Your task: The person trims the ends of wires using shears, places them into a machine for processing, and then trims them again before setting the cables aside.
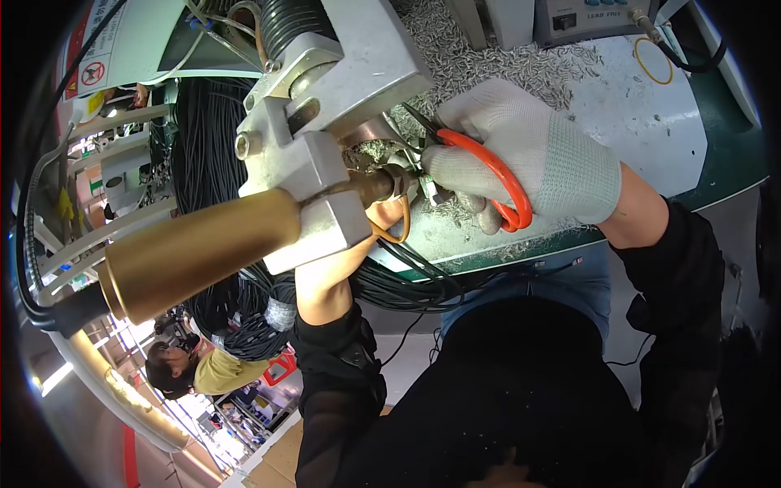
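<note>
My right hand (504, 159), in a white knit glove, is closed round a red-handled hand tool (514, 191). One red handle crosses over the gloved fingers; the jaws are hidden, so its exact kind does not show. Just left of those fingertips is the brown metal end (376, 185) of a gold-handled soldering iron (203, 252), held in a grey metal clamp (325, 215). Behind the clamp lies most of my left hand (386, 213), bare where a little skin shows, its fingers hidden. An orange-brown loop (399, 233) hangs beside it.
Small silvery clippings (521, 77) are heaped over the white work surface (643, 122). A grey control box (573, 24) stands at the back. Black cables (407, 281) hang at the table edge, with more bundles (211, 146) left. Farther off, a person in yellow (224, 370) is visible.
</note>
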`<state>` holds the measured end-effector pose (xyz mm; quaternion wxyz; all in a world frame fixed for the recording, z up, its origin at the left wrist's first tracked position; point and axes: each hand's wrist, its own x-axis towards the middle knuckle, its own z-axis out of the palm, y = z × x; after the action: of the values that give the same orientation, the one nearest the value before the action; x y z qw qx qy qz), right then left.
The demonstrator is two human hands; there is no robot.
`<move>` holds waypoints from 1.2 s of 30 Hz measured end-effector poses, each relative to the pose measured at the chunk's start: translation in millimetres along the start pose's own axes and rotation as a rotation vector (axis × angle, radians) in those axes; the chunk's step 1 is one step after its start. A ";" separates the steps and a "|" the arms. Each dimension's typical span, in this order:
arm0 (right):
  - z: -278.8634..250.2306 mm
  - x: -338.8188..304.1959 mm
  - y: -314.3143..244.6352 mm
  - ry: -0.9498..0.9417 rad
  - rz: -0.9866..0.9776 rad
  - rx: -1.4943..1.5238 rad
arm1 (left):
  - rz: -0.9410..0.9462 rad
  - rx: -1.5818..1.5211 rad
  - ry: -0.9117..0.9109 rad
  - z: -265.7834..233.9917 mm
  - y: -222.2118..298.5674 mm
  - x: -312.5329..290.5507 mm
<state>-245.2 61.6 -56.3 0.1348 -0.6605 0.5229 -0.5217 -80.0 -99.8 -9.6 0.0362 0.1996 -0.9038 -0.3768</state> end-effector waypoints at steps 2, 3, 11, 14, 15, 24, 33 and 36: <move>2.1 -0.7 0.9 -0.003 0.012 0.016 | -0.177 -0.121 0.020 1.4 1.8 -0.2; 2.6 -0.9 0.5 -0.008 0.022 0.030 | -0.177 -0.120 0.020 2.6 3.6 -0.2; -11.6 14.4 -21.6 -0.088 0.615 0.411 | -0.153 -0.395 -0.013 2.6 8.1 3.7; -11.6 13.7 -27.7 -0.067 0.851 0.601 | -0.170 -0.522 0.023 10.2 17.3 8.1; -9.4 12.2 -26.3 -0.041 0.843 0.641 | -0.162 -0.521 0.024 9.3 17.5 9.2; -3.2 9.6 -21.0 0.026 0.662 0.582 | 0.025 -0.314 0.006 10.7 21.2 9.6; -0.6 4.8 -15.0 0.068 0.426 0.466 | -0.096 -0.450 0.042 14.1 15.6 1.1; -3.9 4.6 -6.1 -0.015 0.147 0.200 | -0.143 -0.516 0.037 12.9 17.2 -4.1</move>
<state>-245.5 61.8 -47.7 0.2417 -0.6075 0.5141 -0.5552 -84.8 -78.6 -6.5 0.0758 0.2540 -0.7607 -0.5925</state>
